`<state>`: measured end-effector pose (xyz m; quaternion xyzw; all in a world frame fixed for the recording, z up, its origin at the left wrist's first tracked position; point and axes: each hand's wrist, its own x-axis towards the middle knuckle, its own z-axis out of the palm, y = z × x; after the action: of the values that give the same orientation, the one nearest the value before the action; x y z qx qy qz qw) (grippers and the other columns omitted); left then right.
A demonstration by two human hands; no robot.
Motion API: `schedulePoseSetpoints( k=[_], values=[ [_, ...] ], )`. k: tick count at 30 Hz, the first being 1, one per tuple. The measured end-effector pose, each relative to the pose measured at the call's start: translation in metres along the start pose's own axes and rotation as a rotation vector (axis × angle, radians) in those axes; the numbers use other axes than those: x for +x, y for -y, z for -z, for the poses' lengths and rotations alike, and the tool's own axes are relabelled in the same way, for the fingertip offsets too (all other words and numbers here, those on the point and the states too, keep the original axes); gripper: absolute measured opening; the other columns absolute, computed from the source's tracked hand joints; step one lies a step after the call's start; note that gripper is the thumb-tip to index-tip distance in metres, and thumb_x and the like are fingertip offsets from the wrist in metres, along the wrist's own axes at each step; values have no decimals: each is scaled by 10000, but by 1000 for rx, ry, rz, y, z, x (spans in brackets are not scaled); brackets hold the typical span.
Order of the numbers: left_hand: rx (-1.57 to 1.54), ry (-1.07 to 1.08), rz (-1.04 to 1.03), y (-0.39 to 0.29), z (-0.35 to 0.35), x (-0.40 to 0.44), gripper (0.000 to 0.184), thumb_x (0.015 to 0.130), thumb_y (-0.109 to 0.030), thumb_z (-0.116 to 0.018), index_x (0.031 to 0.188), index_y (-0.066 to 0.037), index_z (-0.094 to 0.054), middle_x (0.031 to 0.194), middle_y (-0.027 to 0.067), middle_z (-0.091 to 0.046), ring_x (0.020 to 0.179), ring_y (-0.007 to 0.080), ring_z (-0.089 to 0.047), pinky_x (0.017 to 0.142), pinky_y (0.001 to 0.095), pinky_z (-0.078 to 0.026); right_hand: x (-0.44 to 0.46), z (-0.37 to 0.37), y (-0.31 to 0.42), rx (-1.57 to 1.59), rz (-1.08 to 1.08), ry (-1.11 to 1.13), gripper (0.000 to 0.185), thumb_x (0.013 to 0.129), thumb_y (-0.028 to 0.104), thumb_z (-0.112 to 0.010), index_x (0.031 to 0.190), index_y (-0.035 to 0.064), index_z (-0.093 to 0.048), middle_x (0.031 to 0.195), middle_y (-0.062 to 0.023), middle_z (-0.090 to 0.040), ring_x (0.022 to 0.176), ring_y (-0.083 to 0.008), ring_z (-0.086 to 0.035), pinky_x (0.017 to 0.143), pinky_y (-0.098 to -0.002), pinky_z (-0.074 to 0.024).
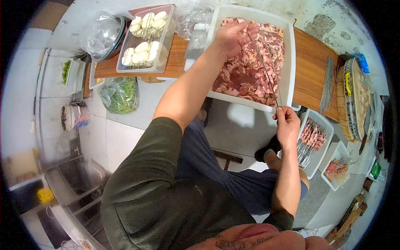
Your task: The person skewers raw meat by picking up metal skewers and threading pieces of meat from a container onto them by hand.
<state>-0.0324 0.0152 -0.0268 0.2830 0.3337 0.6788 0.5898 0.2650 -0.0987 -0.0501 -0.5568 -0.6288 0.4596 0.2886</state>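
The person's right hand [287, 125] pinches the near ends of thin skewers [271, 85] between thumb and fingers, just off the near right side of a white tub [290, 62]. The skewers slant across to the left hand [236, 39], curled over the raw meat [246, 79] heaped inside; from here I can't tell what its fingers grip. Bare skewers [328, 83] lie right of the tub on the wooden table [308, 62], with a tray [306, 166] of meat skewers lower down, near right.
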Motion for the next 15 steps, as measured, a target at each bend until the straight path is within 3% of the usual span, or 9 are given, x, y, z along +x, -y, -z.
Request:
schedulePoseSetpoints(
  k=[15],
  values=[
    [-5, 30, -12, 5, 2, 0, 265, 993, -157, -493, 1124, 67, -542, 1077, 161, -599, 1009, 263, -631, 900, 401, -548, -1, -7, 4, 28, -52, 1, 226, 969, 204, -579, 826, 34, -620, 683, 39, -566, 569, -31, -407, 518, -210, -324]
  ],
)
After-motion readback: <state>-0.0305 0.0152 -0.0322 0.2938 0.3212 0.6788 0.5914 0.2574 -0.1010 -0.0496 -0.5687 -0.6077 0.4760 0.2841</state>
